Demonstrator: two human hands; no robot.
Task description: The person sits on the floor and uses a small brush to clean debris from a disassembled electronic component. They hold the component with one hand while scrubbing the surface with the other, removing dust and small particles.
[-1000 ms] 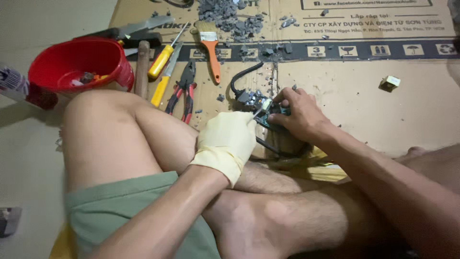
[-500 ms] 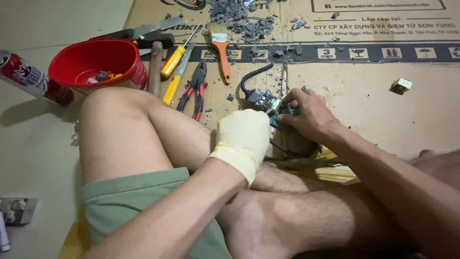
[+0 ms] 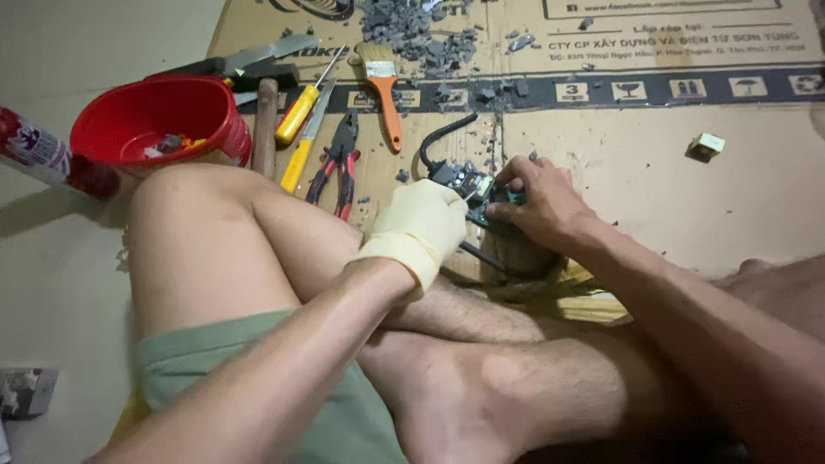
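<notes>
— Nearest to the camera?
— Bare crossed legs and green shorts (image 3: 258,387), on the floor.

— And the hands?
— Left hand (image 3: 421,228) in a pale yellow glove, fingers curled down against the small circuit board (image 3: 475,191); whether pinching a tool, cannot tell. Right hand (image 3: 537,204) bare, fingertips closed on the right edge of the same board, holding it over a dark round block (image 3: 516,253). Black cable (image 3: 443,142) curving out from the board to the back.

— To the left side?
— Red-handled pliers (image 3: 339,163) just beside the knee, then yellow-handled screwdriver (image 3: 299,113), wooden hammer handle (image 3: 265,125), red bowl (image 3: 159,120) with small parts inside. Spray can (image 3: 47,155), white and red with a printed label, lying on the bare floor left of the bowl.

— Farther away?
— Flattened brown cardboard (image 3: 653,172) under everything, with a dark blue stripe of white square handling signs across it and dark printed lines above. Small pale cube (image 3: 706,146) alone at the right. Orange-handled paintbrush (image 3: 382,86), then a heap of grey rubble (image 3: 412,30) at the top edge.
</notes>
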